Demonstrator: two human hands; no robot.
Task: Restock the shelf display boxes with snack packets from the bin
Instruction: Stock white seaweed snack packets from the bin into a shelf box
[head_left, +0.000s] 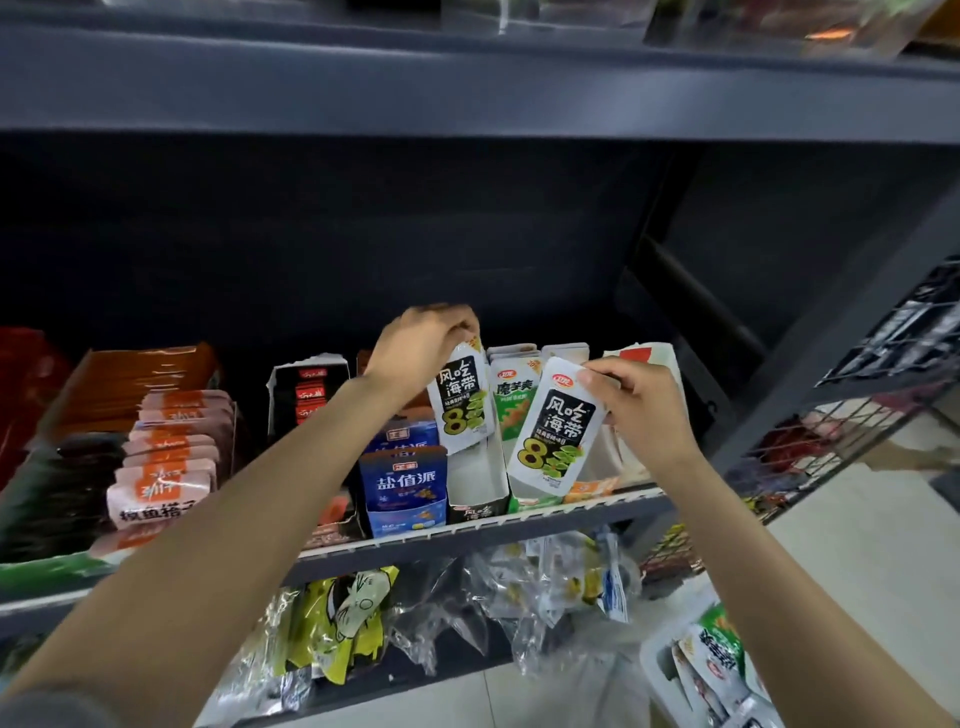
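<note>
My left hand pinches one kelp packet by its top, over the display box. My right hand grips a second packet, fingers clamped on its upper right edge.

Glossy plastic packets, matt card box, matt metal shelf.

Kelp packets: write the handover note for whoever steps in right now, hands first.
Left hand: pinches the top of one kelp packet, lowering it into the black display box, which looks nearly empty.
Right hand: holds a second kelp packet by its upper right edge, in front of the green konjac box, not yet placed.
Bin: lower right on the floor, more packets inside.
Done: neither packet is released yet.
Left: seat both packets upright in the black box, then fetch more from the bin until it looks full.
</note>
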